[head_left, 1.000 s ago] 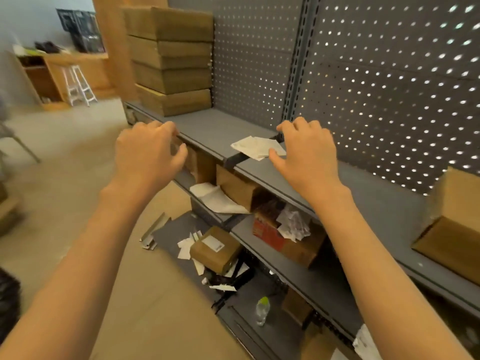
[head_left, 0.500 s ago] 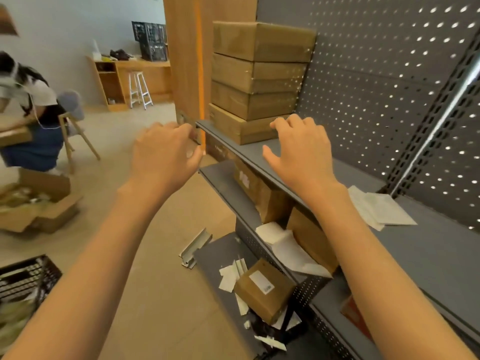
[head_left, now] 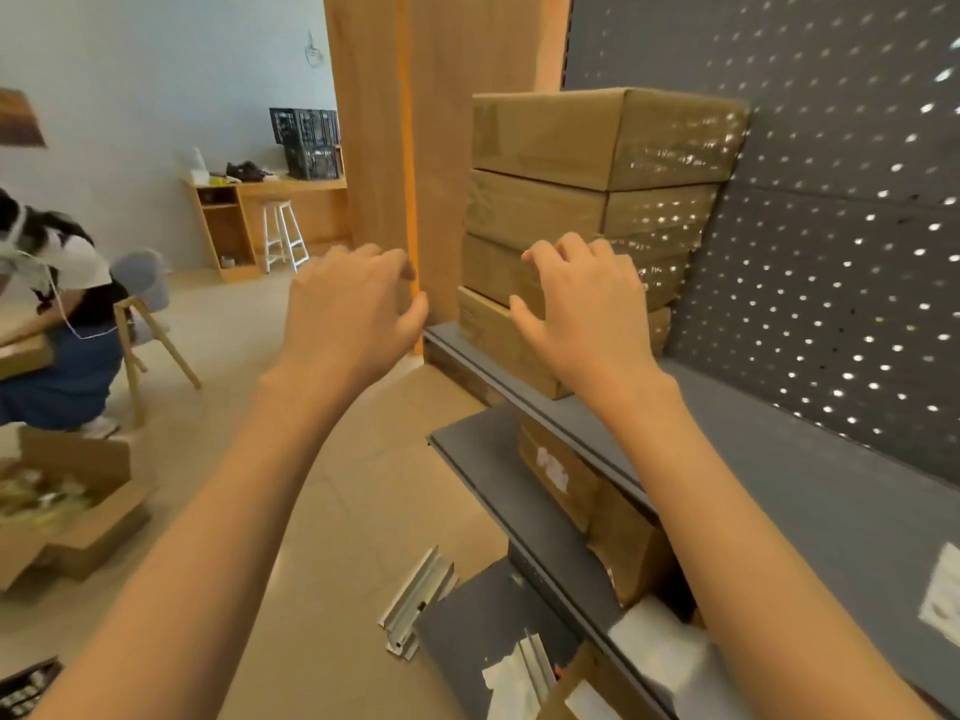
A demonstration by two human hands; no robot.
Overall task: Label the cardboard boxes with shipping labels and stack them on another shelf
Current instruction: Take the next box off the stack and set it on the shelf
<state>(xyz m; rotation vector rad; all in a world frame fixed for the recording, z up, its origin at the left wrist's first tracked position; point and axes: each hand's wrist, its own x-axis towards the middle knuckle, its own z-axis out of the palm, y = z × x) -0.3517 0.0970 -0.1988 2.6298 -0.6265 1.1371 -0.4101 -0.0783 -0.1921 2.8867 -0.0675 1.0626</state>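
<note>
A stack of flat cardboard boxes point(head_left: 602, 142) wrapped in clear film stands at the left end of the grey upper shelf point(head_left: 810, 459). My right hand point(head_left: 587, 309) is raised in front of the lower boxes of the stack, fingers loosely curled, holding nothing; contact with a box cannot be told. To the left of the stack, my left hand point(head_left: 353, 309) hangs in the air with relaxed curled fingers, empty. White label sheets point(head_left: 943, 595) lie blurred on the shelf at the far right. More cardboard boxes point(head_left: 587, 491) stand on the shelf below.
A wooden pillar point(head_left: 426, 148) rises just left of the stack. Metal rails point(head_left: 415, 595) and paper scraps lie on the floor and bottom shelf. At the left a person point(head_left: 57, 314) crouches by a chair and open cardboard boxes point(head_left: 62, 517). Perforated grey back panel behind the shelves.
My view has swung left toward the stack of boxes, which now looms closer. Both hands have moved up to it, still empty. The label sheets have slid to the right edge.
</note>
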